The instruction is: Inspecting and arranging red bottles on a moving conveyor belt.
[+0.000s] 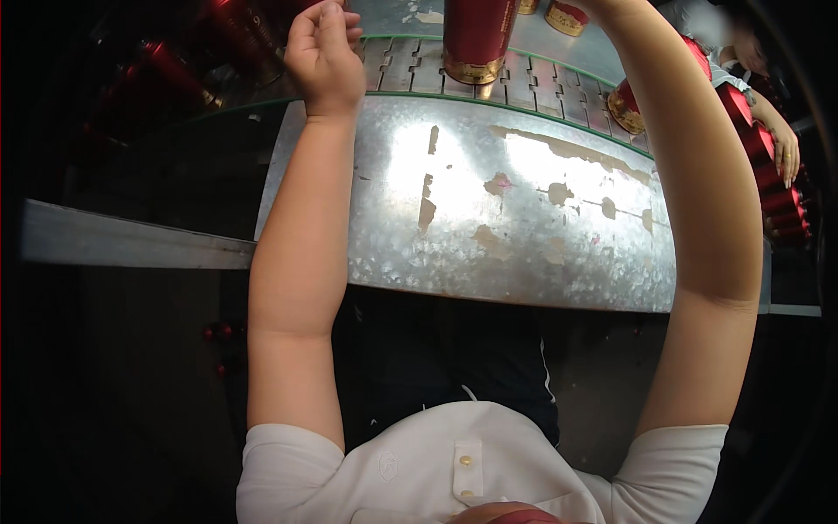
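Note:
My left hand [326, 63] is raised over the near edge of a slatted metal conveyor [412, 65], fingers curled in and thumb along them. I see nothing in it. Close behind it are dark red cans. A tall red can with a gold base [477, 44] stands upright on the conveyor, to the right of that hand and apart from it. My right arm reaches far forward; only the wrist end of my right hand [602, 7] shows at the top edge, its fingers out of the picture. Near it is a smaller red and gold can [567, 17].
A worn sheet-metal ledge [524, 253] lies between my body and the conveyor. More red cans [231, 39] crowd the far left. Another red and gold can [625, 106] stands behind my right forearm. At the right, a co-worker's hand [786, 153] rests by a row of red cans [783, 210].

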